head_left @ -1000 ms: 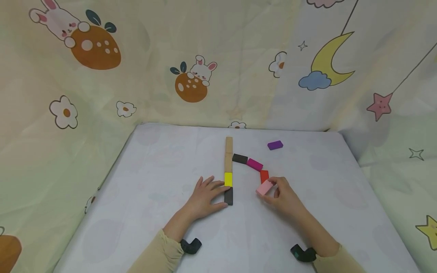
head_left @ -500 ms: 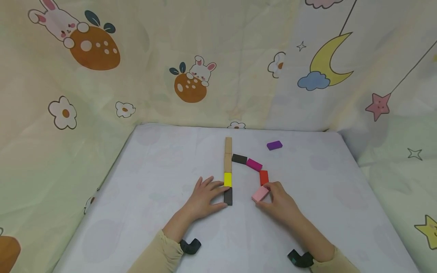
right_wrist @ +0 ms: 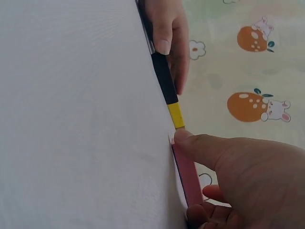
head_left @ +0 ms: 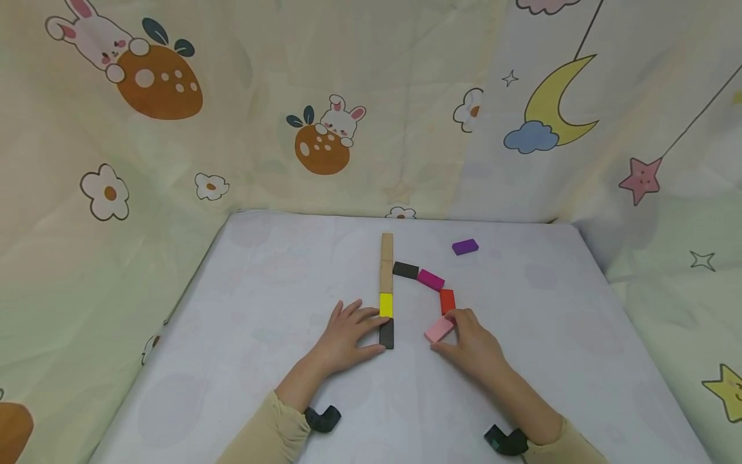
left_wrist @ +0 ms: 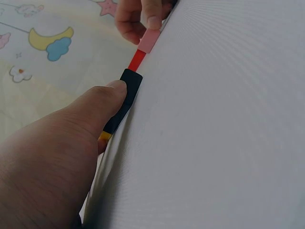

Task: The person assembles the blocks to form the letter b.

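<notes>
In the head view my right hand (head_left: 475, 345) pinches a pink block (head_left: 439, 330) between thumb and fingers. The block lies slanted at the lower end of a red block (head_left: 447, 301). The right wrist view shows the thumb at one end of the pink block (right_wrist: 188, 176) and fingers at the other. My left hand (head_left: 348, 338) lies with spread fingers beside a straight column. Its thumb and index finger touch a black block (head_left: 386, 335) at the column's near end. A yellow block (head_left: 386, 305) and two plain wooden blocks (head_left: 386, 274) continue that column away from me.
A second black block (head_left: 406, 270) and a magenta block (head_left: 431, 280) curve from the column toward the red one. Apart from them, a purple block (head_left: 466, 247) lies at the back right. White cloth covers the table (head_left: 261, 270), and a printed curtain (head_left: 243, 96) hangs behind it.
My right hand has moved the pink block left and slightly toward me, away from the red block's side to below its end. The left hand stays in place.
</notes>
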The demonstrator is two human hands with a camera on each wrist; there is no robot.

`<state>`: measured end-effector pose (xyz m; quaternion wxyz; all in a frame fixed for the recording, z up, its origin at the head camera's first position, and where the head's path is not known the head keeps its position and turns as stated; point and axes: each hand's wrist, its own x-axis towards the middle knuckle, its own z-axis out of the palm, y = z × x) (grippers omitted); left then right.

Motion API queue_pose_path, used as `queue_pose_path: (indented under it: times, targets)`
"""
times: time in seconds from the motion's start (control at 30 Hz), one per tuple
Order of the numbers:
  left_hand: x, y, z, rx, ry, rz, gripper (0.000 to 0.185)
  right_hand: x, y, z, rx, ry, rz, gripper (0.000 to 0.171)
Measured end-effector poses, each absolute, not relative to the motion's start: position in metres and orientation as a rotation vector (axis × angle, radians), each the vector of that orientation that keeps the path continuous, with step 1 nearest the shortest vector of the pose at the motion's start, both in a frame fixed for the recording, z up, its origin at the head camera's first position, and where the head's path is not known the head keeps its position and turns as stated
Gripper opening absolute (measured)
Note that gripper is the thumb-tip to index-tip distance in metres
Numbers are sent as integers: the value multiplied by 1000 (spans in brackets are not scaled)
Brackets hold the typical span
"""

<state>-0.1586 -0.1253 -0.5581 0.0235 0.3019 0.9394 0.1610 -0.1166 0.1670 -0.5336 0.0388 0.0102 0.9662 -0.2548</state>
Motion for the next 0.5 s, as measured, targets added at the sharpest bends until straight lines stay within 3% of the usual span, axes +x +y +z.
queue_pose_path:
  times: [0.5]
  targets:
    - [-158, -126, -559, 946, 2908, 511, 57, -119, 172, -540, -20, 3013, -832, 64]
